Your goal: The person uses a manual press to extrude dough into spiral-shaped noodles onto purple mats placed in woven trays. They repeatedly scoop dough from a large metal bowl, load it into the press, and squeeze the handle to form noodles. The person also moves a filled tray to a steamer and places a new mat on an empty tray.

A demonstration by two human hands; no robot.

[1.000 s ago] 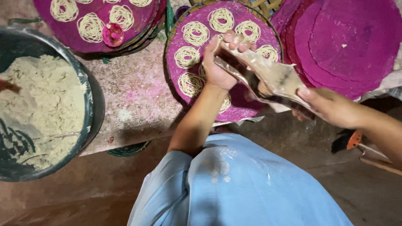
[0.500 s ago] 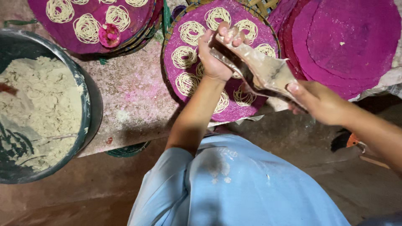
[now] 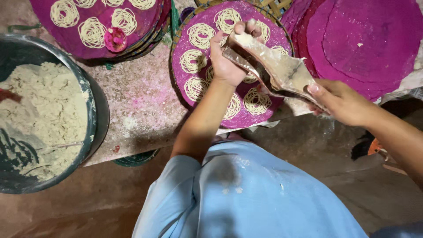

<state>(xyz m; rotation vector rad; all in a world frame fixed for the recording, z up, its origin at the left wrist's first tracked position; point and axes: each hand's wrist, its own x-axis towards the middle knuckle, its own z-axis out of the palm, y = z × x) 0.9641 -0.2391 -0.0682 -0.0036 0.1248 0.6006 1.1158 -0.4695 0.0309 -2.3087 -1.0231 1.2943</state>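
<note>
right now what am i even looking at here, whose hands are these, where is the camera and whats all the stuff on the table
This is one view from a camera worn on a person's head, looking straight down, so the light blue shirt at the bottom is the person's own. No machine is here, only two bare hands. The left hand and the right hand both grip a dough-smeared press held over a round magenta mat dotted with coils of pale noodle strands. On the speckled table another mat with coils lies at the upper left, bare magenta mats are stacked at the right, and a large dark bowl of pale dough sits at the left.
</note>
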